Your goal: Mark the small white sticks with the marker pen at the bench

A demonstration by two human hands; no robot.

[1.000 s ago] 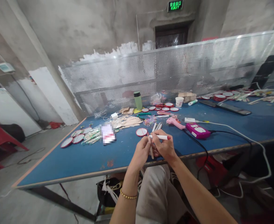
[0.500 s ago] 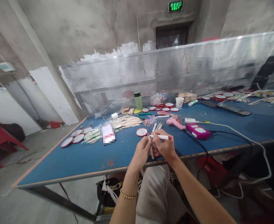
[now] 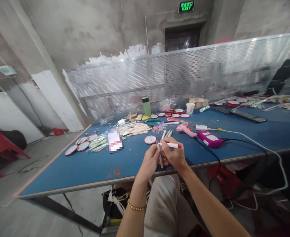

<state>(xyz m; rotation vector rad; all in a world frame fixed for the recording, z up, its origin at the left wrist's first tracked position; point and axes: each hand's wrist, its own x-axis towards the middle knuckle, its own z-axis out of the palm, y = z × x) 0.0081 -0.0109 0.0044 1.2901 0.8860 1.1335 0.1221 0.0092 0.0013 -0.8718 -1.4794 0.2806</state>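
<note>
Your flat, pale wooden stick (image 3: 161, 162) is clamped in the fingers of your left hand (image 3: 150, 158), near the blue-topped desk's (image 3: 85, 171) front edge; your right hand's (image 3: 175, 154) fingers grip the slim white, red-ended marker pen (image 3: 171, 144). A loose pinch could let the narrow stick twist, making the pen skid.

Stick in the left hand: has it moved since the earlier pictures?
No, not visibly: the stick keeps the same place and slant against the disc on the table.

1 red-end mkr (image 3: 172, 144), 1 held stick (image 3: 161, 162), 1 grn btl (image 3: 147, 109), 1 wht cup (image 3: 190, 109)
</note>
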